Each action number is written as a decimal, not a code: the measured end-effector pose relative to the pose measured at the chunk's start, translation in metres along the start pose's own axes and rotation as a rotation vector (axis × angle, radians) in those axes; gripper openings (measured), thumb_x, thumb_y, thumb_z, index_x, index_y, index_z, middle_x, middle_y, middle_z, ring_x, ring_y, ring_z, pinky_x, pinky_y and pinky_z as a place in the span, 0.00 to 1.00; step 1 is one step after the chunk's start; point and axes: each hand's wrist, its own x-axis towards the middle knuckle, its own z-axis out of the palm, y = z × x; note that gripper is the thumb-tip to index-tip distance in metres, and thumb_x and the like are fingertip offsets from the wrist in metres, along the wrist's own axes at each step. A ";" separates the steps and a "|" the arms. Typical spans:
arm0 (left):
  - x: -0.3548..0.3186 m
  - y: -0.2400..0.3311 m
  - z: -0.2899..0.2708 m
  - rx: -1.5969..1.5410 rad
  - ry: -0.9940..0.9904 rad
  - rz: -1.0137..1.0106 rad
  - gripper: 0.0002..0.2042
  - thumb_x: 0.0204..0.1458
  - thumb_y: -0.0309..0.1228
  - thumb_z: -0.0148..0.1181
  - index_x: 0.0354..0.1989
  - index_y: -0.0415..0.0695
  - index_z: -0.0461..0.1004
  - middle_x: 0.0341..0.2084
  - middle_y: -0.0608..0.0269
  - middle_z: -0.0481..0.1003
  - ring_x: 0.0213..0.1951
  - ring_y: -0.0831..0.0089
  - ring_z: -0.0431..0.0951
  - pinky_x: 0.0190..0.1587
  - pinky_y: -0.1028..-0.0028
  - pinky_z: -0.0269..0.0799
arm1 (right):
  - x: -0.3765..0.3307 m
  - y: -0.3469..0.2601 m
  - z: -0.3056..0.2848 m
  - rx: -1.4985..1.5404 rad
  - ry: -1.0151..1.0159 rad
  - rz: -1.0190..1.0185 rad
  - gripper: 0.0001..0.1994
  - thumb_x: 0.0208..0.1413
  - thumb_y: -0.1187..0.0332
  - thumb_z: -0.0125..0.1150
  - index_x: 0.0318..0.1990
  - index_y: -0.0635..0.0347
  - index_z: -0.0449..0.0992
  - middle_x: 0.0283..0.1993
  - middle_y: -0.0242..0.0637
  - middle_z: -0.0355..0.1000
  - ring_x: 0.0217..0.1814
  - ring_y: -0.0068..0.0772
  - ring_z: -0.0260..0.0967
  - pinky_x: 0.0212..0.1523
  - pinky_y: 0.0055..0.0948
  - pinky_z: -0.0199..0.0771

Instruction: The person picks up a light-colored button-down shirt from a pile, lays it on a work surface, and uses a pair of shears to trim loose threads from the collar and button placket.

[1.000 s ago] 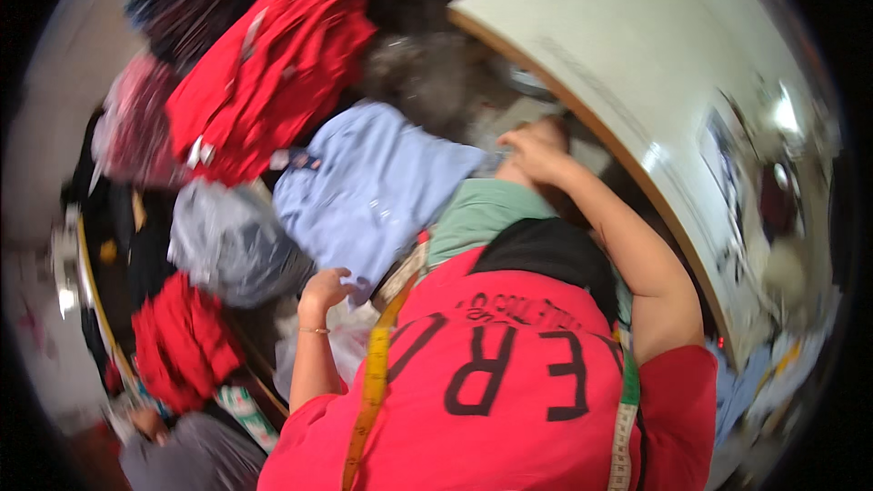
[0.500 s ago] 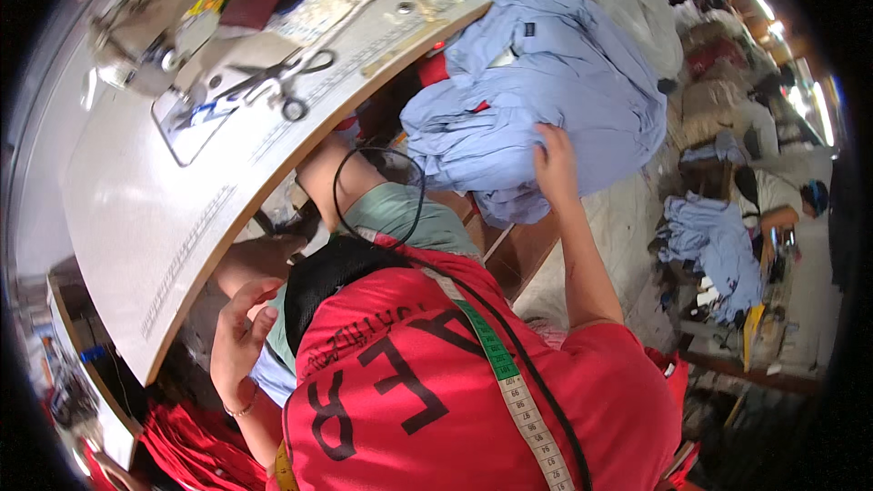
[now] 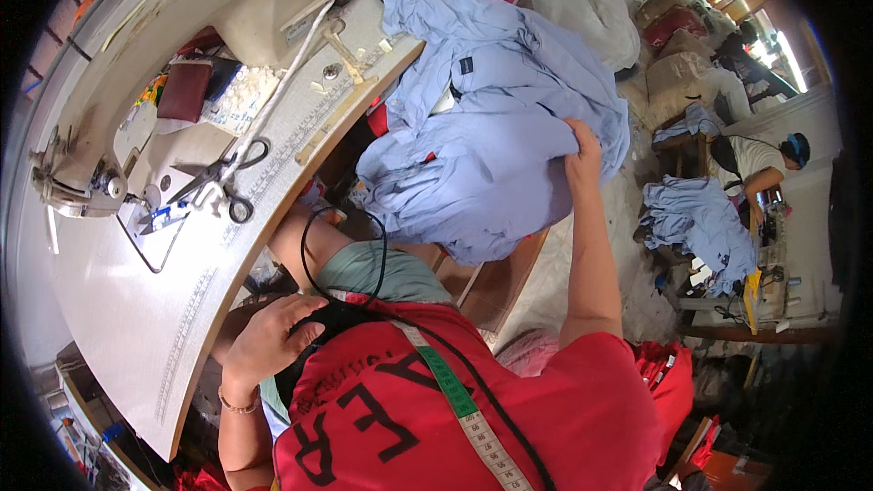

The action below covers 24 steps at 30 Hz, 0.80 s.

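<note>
Pale blue cloth, a heaped bundle of garments (image 3: pixel 496 118), filling upper centre of the frame, draped off the right edge of the desk (image 3: pixel 136 309). Right hand (image 3: pixel 582 156) up against the bundle's right side, fingers curled shut into the fabric, thumb side toward the camera; grip on cloth confirmed. Left hand (image 3: pixel 268 338) low at lower left of the frame, fingers loosely bent and spread over dark fabric (image 3: pixel 332 318) at the lap, holding nothing that can be made out.

Change since half a second ago: bundle sat higher and further right in the frame then, same right-hand hold; now nearer centre and lower, closer to the body. Left hand then lifted free near the desk edge, now laid flat on the lap. One second ago, view pointed at a different pile entirely, red and blue garments, right hand extended. Judgement: bundle being drawn in toward the sewing place, gathering not finished, most of the cloth hanging unsupported.

Also noted: scissors (image 3: pixel 218 177) on the desk at left of the frame, sewing machine (image 3: pixel 264 9) at upper left, green measuring tape (image 3: pixel 455 395) over the red shirt, another worker (image 3: pixel 764 159) at far right beside more blue cloth.
</note>
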 end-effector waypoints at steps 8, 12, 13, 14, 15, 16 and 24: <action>0.057 0.046 -0.001 -0.070 0.215 0.257 0.29 0.43 0.34 0.63 0.54 0.40 0.61 0.51 0.48 0.64 0.51 0.53 0.66 0.50 0.64 0.64 | -0.032 -0.161 -0.022 0.179 -0.371 -0.327 0.12 0.37 0.72 0.61 0.35 0.61 0.74 0.32 0.40 0.73 0.34 0.43 0.72 0.32 0.32 0.70; 0.092 0.087 0.010 0.031 0.239 0.481 0.29 0.41 0.30 0.64 0.53 0.39 0.60 0.49 0.45 0.64 0.50 0.53 0.66 0.53 0.63 0.61 | -0.027 -0.251 -0.036 0.375 -0.582 -0.671 0.19 0.33 0.71 0.63 0.39 0.58 0.70 0.26 0.35 0.66 0.25 0.38 0.69 0.22 0.32 0.67; 0.094 0.087 0.014 -0.201 0.245 0.487 0.26 0.40 0.27 0.63 0.51 0.39 0.62 0.44 0.48 0.68 0.46 0.55 0.70 0.50 0.65 0.64 | -0.022 -0.264 -0.043 0.408 -0.584 -0.712 0.19 0.33 0.72 0.62 0.39 0.58 0.69 0.27 0.36 0.65 0.26 0.38 0.69 0.22 0.31 0.67; 0.082 0.088 0.009 -0.225 0.292 0.459 0.25 0.40 0.28 0.63 0.49 0.39 0.63 0.42 0.49 0.69 0.45 0.55 0.71 0.48 0.65 0.65 | -0.016 -0.276 -0.049 0.444 -0.587 -0.756 0.19 0.33 0.73 0.62 0.39 0.58 0.69 0.28 0.36 0.64 0.26 0.39 0.68 0.22 0.31 0.67; 0.070 0.098 -0.008 -0.257 0.330 0.435 0.24 0.40 0.29 0.63 0.48 0.39 0.65 0.40 0.50 0.70 0.43 0.56 0.72 0.47 0.65 0.66 | -0.009 -0.286 -0.053 0.445 -0.593 -0.698 0.19 0.33 0.74 0.61 0.39 0.58 0.69 0.30 0.37 0.64 0.27 0.40 0.68 0.22 0.32 0.68; 0.055 0.103 -0.024 -0.284 0.377 0.405 0.23 0.39 0.30 0.63 0.47 0.39 0.66 0.38 0.51 0.71 0.41 0.57 0.73 0.45 0.66 0.67 | -0.001 -0.297 -0.055 0.456 -0.602 -0.647 0.19 0.33 0.74 0.61 0.40 0.57 0.69 0.31 0.38 0.64 0.28 0.41 0.68 0.22 0.32 0.68; -0.067 0.124 -0.104 -0.061 1.419 0.359 0.18 0.45 0.29 0.53 0.47 0.37 0.67 0.39 0.54 0.71 0.40 0.69 0.74 0.43 0.73 0.71 | 0.065 -0.335 0.006 0.469 -0.337 -0.906 0.19 0.37 0.73 0.51 0.43 0.58 0.73 0.38 0.39 0.68 0.38 0.46 0.68 0.39 0.35 0.69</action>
